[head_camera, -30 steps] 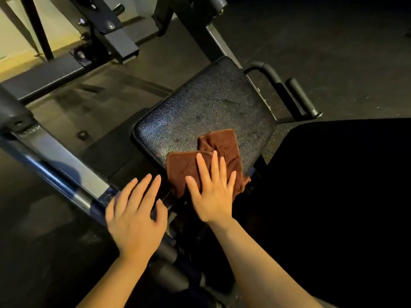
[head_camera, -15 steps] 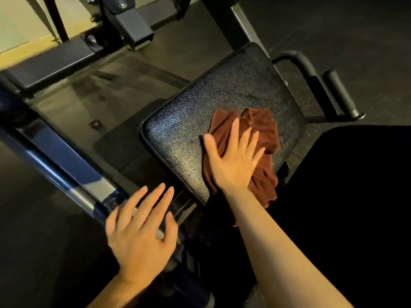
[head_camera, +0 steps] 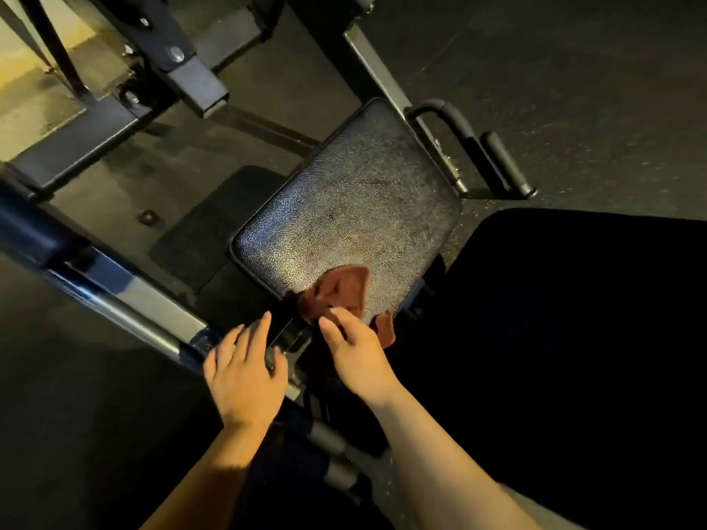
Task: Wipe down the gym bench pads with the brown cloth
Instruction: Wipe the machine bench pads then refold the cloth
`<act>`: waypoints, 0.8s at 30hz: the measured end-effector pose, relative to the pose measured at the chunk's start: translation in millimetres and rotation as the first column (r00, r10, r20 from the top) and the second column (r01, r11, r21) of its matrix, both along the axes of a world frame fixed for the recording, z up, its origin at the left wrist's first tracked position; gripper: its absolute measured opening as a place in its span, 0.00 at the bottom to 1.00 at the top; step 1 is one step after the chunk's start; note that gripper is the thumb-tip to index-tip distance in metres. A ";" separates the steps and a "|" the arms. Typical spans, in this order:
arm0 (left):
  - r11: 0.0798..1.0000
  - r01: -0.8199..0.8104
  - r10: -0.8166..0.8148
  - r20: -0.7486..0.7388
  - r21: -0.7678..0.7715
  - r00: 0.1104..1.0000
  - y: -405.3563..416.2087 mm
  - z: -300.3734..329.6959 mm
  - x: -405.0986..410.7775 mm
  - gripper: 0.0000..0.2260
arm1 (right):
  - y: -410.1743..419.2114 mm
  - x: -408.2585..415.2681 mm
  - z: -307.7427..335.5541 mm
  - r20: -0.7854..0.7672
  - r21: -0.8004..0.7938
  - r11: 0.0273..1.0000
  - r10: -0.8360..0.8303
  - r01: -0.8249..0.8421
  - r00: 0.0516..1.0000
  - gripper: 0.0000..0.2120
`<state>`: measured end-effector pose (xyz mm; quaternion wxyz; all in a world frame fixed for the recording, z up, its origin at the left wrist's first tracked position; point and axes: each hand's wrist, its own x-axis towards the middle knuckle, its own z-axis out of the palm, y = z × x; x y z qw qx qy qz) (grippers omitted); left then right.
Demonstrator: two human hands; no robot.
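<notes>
A person's right hand (head_camera: 355, 353) works the brown cloth (head_camera: 338, 294) at the near edge of a black gym pad (head_camera: 344, 208), its fingers bent over the bunched fabric at the pad's front lip; the picture is too blurred there to settle whether they pinch the cloth or only drag it. The left hand (head_camera: 245, 372) is spread open and empty, hovering over the steel frame (head_camera: 126, 296) just beside the pad's near corner, holding nothing.

The cloth is crumpled and lies half on the pad, half off: one lobe rests on the textured vinyl, while a tail (head_camera: 385, 330) hangs down past the edge by the right hand. The main risk, judged from this, is that the cloth slides off the lip altogether and drops to the floor (head_camera: 574, 89) or into the dark gap by the frame (a dirty cloth would then smear the pad rather than clean it). A loose hold on a bunched rag would be the cause. A second risk: the wadded cloth touches only a narrow strip, so a pass could skip most of the surface, and the far half near the handle (head_camera: 501, 158) looks dull and streaked. The hanging tail could also snag on the bracket under the pad.
</notes>
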<state>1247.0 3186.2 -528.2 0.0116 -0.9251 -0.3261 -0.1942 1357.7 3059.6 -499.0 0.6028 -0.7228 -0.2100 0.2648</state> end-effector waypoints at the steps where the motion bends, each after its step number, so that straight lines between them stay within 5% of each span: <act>1: 0.994 -0.016 0.017 0.001 -0.110 1.000 -4.5 12.1 -0.9 0.24 | -14.3 -4.5 15.2 -0.056 -0.038 0.999 -0.008 0.006 0.998 0.06; 4: 0.954 0.168 -0.176 -0.009 -0.248 0.984 -30.3 73.8 -5.1 0.30 | -57.7 -16.4 75.7 -0.216 -0.117 0.993 -0.018 -0.007 0.976 0.10; 9: 0.760 0.484 -0.504 0.077 -0.433 0.860 -104.5 232.2 -23.9 0.30 | -101.8 -60.0 211.3 -0.209 -0.229 0.971 0.026 -0.075 0.978 0.10; 11: 0.698 0.514 -0.544 0.098 -0.499 0.834 -125.9 290.2 -40.2 0.28 | -115.9 -79.9 272.9 -0.148 -0.278 0.958 0.024 -0.065 0.989 0.09; 14: 0.641 0.354 -0.482 0.002 -0.681 0.876 -144.2 386.0 -60.2 0.30 | -143.4 -101.8 369.8 -0.041 -0.396 0.915 0.067 -0.078 0.997 0.10; 17: 0.550 0.280 -0.526 -0.066 -0.787 0.848 -152.0 473.2 -53.2 0.15 | -177.1 -113.3 454.6 0.113 -0.483 0.875 0.083 -0.018 0.990 0.14; 24: 0.269 0.674 -0.754 0.285 -0.688 0.592 -207.0 613.1 -22.6 0.03 | -258.8 -108.1 556.6 0.471 -0.608 0.682 -0.102 0.406 0.876 0.14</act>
